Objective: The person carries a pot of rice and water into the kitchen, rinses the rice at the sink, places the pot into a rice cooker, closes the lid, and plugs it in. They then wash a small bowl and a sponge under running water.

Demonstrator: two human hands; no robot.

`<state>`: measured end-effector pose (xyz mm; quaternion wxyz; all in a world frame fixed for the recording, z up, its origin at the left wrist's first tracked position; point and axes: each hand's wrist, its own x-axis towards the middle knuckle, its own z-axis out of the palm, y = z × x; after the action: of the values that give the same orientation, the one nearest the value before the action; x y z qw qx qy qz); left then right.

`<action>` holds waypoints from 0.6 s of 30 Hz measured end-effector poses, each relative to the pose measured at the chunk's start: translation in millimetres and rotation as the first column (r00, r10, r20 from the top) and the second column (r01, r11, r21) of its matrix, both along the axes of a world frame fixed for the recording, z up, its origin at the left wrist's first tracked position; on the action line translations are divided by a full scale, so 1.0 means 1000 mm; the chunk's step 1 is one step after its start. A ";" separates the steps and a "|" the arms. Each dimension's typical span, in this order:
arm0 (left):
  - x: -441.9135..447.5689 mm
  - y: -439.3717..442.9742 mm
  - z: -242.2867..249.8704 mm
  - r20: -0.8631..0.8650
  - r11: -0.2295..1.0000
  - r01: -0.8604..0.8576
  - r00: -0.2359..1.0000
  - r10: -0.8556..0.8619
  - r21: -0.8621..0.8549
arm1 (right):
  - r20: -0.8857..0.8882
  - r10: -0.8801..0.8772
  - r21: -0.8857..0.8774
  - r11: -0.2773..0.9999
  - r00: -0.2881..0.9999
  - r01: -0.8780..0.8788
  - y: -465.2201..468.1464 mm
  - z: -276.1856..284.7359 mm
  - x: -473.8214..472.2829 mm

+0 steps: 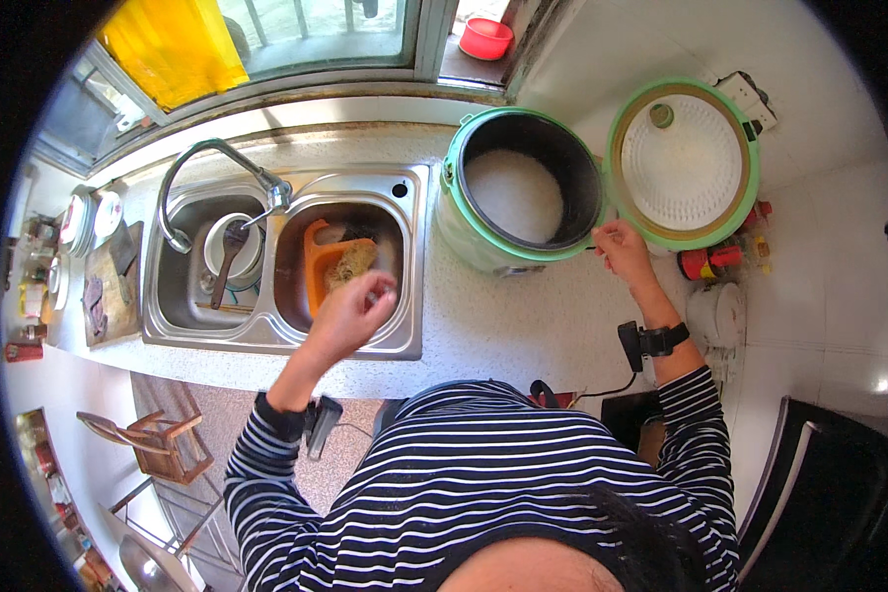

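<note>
A large green rice cooker stands on the counter right of the sink, its lid swung up to the right. White rice lies in the bottom of the dark inner pot. My right hand has its fingertips together at the pot's right rim; whether they grip it I cannot tell. Over the right basin of the steel sink, my left hand hovers with curled, slightly parted fingers and nothing visible in them. Below it are an orange plastic basket and a brown scouring pad.
White bowls with a dark rice paddle sit in the left basin, under a curved faucet. A cutting board and stacked plates are at the left. Bottles stand along the right wall. A wooden chair is behind left.
</note>
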<state>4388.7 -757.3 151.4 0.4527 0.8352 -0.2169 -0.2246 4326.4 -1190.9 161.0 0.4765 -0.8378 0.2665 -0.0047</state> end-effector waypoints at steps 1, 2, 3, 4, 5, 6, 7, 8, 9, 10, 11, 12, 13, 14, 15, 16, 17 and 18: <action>0.012 -0.011 0.008 0.087 0.999 0.002 0.996 0.002 -0.042 | -0.035 -0.004 -0.013 1.000 0.999 0.003 0.000 0.000 0.003; 0.025 -0.024 0.016 0.127 1.000 0.013 0.992 -0.013 -0.004 | -0.048 0.010 -0.009 1.000 0.999 -0.010 0.000 -0.001 0.006; 0.039 -0.038 0.022 0.177 0.999 0.034 0.984 -0.027 -0.035 | -0.055 0.017 -0.005 1.000 0.998 -0.017 0.001 -0.001 0.009; 0.053 -0.053 0.026 0.229 0.999 0.038 0.972 -0.041 0.018 | -0.037 0.012 0.007 1.000 0.999 -0.012 0.002 0.000 0.012; 0.067 -0.070 0.028 0.280 0.999 0.049 0.959 -0.052 0.018 | -0.020 0.004 0.017 1.000 1.000 -0.004 0.003 0.000 0.013; 0.081 -0.086 0.029 0.333 0.997 0.026 0.942 -0.048 0.070 | -0.039 -0.022 0.032 0.999 0.999 0.023 0.005 0.001 0.013; 0.095 -0.102 0.029 0.380 0.994 0.005 0.924 -0.046 0.108 | -0.040 0.006 -0.011 1.000 0.999 -0.007 0.006 0.003 0.012; 0.106 -0.116 0.028 0.454 0.990 -0.010 0.889 -0.054 0.137 | -0.074 0.016 -0.049 0.999 0.997 -0.020 0.007 0.004 0.011; 0.116 -0.129 0.028 0.526 0.986 -0.026 0.848 -0.065 0.165 | -0.077 0.031 -0.083 0.996 0.997 -0.038 0.008 0.006 0.009; 0.123 -0.138 0.029 0.594 0.981 -0.044 0.800 -0.079 0.189 | -0.089 0.052 -0.161 0.985 0.995 -0.066 0.009 0.008 0.008; 0.128 -0.145 0.030 0.563 0.961 -0.048 0.818 -0.119 0.273 | -0.072 0.076 -0.237 0.967 0.995 -0.091 0.009 0.010 0.007; 0.133 -0.153 0.032 0.528 0.935 -0.044 0.835 -0.159 0.352 | -0.052 0.109 -0.306 0.945 0.993 -0.120 0.010 0.012 0.007; 0.139 -0.160 0.035 0.492 0.904 -0.037 0.848 -0.196 0.425 | -0.064 0.086 -0.340 0.935 0.994 -0.103 0.011 0.013 0.009; 0.141 -0.165 0.038 0.532 0.899 -0.071 0.825 -0.191 0.432 | -0.070 0.075 -0.363 0.927 0.995 -0.095 0.012 0.013 0.010; 0.144 -0.170 0.041 0.489 0.869 -0.074 0.848 -0.202 0.488 | -0.090 0.049 -0.386 0.919 0.995 -0.080 0.014 0.013 0.013; 0.148 -0.175 0.045 0.447 0.834 -0.078 0.869 -0.212 0.546 | -0.072 0.056 -0.462 0.883 0.996 -0.083 0.016 0.013 0.016; 0.151 -0.179 0.047 0.402 0.794 -0.077 0.889 -0.220 0.603 | -0.071 0.046 -0.533 0.843 0.996 -0.077 0.018 0.013 0.018; 0.151 -0.183 0.048 0.442 0.794 -0.099 0.868 -0.226 0.600 | -0.077 0.026 -0.612 0.788 0.997 -0.068 0.022 0.012 0.020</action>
<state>4539.4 -940.0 199.6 0.0834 0.9560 -0.2702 -0.0774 4346.1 -1169.2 172.8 0.1700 -0.9531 0.2448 -0.0522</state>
